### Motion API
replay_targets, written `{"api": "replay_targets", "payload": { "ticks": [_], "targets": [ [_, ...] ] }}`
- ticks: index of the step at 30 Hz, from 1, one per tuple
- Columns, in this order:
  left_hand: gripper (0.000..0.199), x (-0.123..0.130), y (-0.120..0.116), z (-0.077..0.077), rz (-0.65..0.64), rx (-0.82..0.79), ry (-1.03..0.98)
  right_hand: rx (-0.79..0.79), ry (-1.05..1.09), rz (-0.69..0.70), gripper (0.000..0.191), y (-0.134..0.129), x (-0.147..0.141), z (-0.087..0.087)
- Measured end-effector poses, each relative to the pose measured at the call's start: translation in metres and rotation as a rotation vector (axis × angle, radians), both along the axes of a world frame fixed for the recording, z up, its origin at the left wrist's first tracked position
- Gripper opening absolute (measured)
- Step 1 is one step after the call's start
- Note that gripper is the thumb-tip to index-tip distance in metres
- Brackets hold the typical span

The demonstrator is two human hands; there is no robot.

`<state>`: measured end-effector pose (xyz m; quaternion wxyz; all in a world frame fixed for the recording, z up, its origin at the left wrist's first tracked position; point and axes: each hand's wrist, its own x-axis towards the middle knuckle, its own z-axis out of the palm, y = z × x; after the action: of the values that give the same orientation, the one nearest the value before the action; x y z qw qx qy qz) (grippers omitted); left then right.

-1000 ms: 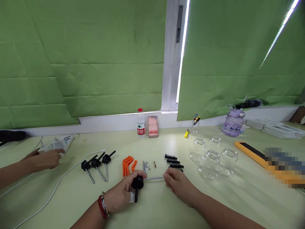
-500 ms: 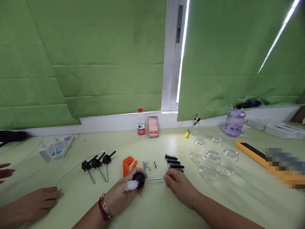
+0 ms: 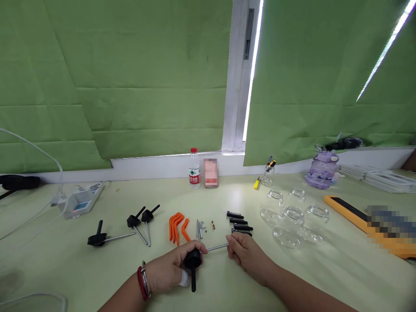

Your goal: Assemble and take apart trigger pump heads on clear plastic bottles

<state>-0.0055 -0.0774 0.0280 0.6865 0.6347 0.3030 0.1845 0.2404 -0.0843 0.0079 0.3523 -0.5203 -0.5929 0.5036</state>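
My left hand (image 3: pixel 170 266), with a red band and bracelet at the wrist, grips a round black part (image 3: pixel 193 258) whose black stem points down toward me. From that part a thin metal rod (image 3: pixel 217 247) runs right, and my right hand (image 3: pixel 245 255) pinches its far end. Just beyond my hands lie orange bent pieces (image 3: pixel 175 226), metal pins (image 3: pixel 199 229), tiny brown bits (image 3: pixel 213 225) and several black parts with springs (image 3: pixel 239 226). Three more black pieces with rods lie to the left, one (image 3: pixel 97 239) apart from the other two (image 3: pixel 134 221).
Clear glass jars (image 3: pixel 294 216) stand at right, near a yellow-and-black tool (image 3: pixel 351 212) and a purple jug (image 3: pixel 321 169). A water bottle (image 3: pixel 194 171) and a pinkish box (image 3: pixel 211 173) are at the back. A power strip (image 3: pixel 81 201) with white cables sits at left.
The black part in my left hand has turned, so its stem now shows. One black piece at left now lies farther left. Another person's hands have left the view, and the white cable has shifted.
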Motion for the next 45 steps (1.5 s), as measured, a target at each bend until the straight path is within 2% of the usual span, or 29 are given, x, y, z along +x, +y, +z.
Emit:
{"api": "replay_targets", "payload": {
  "ticks": [3, 5, 8, 12, 17, 21, 24, 31, 39, 45],
  "targets": [
    [0.065, -0.001, -0.001, 0.004, -0.026, -0.092, -0.106, -0.035, 0.011, -0.019, 0.046, 0.000, 0.000, 0.001],
    [0.055, 0.000, -0.003, 0.007, -0.005, -0.093, -0.145, -0.045, 0.013, -0.019, 0.046, 0.000, 0.000, 0.000],
    [0.035, 0.004, -0.004, 0.008, 0.066, -0.038, -0.079, -0.047, 0.021, -0.005, 0.047, 0.000, 0.001, -0.001],
    [0.031, 0.005, -0.001, 0.002, 0.108, -0.060, -0.079, -0.039, 0.146, 0.015, 0.040, 0.000, 0.002, -0.003],
    [0.027, 0.002, 0.001, 0.002, 0.090, -0.059, -0.073, -0.054, 0.185, 0.027, 0.031, 0.001, 0.003, -0.005],
    [0.021, 0.002, 0.000, 0.008, 0.043, 0.025, 0.000, -0.056, 0.128, 0.038, 0.041, 0.002, 0.003, -0.007],
    [0.020, 0.002, 0.000, 0.009, 0.036, 0.032, -0.003, -0.041, 0.110, 0.042, 0.045, 0.001, 0.003, -0.006],
    [0.018, 0.001, 0.001, 0.005, 0.063, 0.022, -0.032, -0.023, 0.211, 0.045, 0.032, 0.000, 0.002, -0.001],
    [0.018, 0.001, 0.000, 0.008, 0.055, 0.013, -0.022, 0.002, 0.099, 0.046, 0.044, 0.002, 0.004, -0.012],
    [0.019, 0.000, 0.002, 0.005, 0.059, 0.029, -0.025, -0.022, 0.178, 0.035, 0.049, 0.002, 0.004, -0.007]
  ]
}}
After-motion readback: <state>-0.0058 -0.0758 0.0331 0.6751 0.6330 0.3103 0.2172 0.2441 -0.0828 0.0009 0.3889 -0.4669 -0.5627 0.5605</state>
